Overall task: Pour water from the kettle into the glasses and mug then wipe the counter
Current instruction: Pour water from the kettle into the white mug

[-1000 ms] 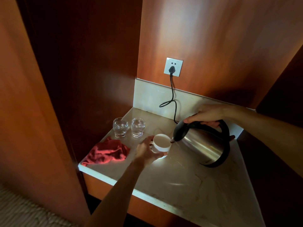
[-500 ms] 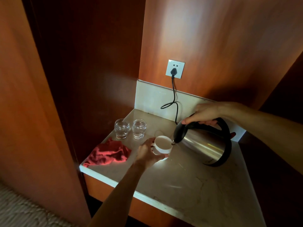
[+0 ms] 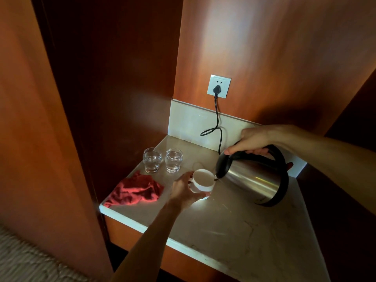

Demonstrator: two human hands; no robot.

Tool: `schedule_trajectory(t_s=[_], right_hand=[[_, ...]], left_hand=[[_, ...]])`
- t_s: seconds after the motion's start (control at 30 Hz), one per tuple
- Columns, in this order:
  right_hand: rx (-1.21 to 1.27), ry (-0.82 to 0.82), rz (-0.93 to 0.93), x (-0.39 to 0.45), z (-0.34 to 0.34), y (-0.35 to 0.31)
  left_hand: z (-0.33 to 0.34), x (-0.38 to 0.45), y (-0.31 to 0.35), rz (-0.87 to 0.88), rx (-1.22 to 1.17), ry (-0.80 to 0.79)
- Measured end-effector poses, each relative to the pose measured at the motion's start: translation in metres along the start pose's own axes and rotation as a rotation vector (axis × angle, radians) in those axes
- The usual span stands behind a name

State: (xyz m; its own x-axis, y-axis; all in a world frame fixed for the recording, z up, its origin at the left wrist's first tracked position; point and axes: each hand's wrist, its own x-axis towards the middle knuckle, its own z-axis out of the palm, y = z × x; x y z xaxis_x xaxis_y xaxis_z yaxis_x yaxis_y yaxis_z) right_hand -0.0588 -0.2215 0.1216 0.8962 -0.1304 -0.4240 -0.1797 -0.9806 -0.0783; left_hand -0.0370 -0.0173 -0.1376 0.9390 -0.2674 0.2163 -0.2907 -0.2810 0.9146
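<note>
Right hand [image 3: 252, 139] closed round the black handle of the tilted steel kettle [image 3: 256, 178], spout at the rim of the white ceramic mug [image 3: 202, 180], which the left hand [image 3: 184, 191] clasps on the pale marble counter [image 3: 234, 231]. Two clear glasses [image 3: 162, 159] beyond the left hand hold water; the mug pour is under way, and the crumpled red cloth [image 3: 135, 192] beside that hand lies unused. Versus the earlier frame: kettle tilt and both grips unchanged.

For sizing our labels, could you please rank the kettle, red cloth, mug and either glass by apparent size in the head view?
1. kettle
2. red cloth
3. mug and glass: look alike; mug partly hidden, so unranked.
</note>
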Motion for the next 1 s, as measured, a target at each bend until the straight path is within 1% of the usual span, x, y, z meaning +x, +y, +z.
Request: schedule_trajectory(t_s=[0.3, 0.47, 1.0], right_hand=[[-0.018, -0.015, 0.020, 0.002, -0.001, -0.006], [-0.069, -0.011, 0.039, 0.005, -0.002, -0.011], [-0.105, -0.037, 0.046, 0.005, -0.008, -0.028]], left_hand=[[0.003, 0.002, -0.005, 0.023, 0.007, 0.031], [0.004, 0.003, -0.007, 0.015, 0.015, 0.024], [0.003, 0.003, -0.007, 0.010, 0.046, 0.020]])
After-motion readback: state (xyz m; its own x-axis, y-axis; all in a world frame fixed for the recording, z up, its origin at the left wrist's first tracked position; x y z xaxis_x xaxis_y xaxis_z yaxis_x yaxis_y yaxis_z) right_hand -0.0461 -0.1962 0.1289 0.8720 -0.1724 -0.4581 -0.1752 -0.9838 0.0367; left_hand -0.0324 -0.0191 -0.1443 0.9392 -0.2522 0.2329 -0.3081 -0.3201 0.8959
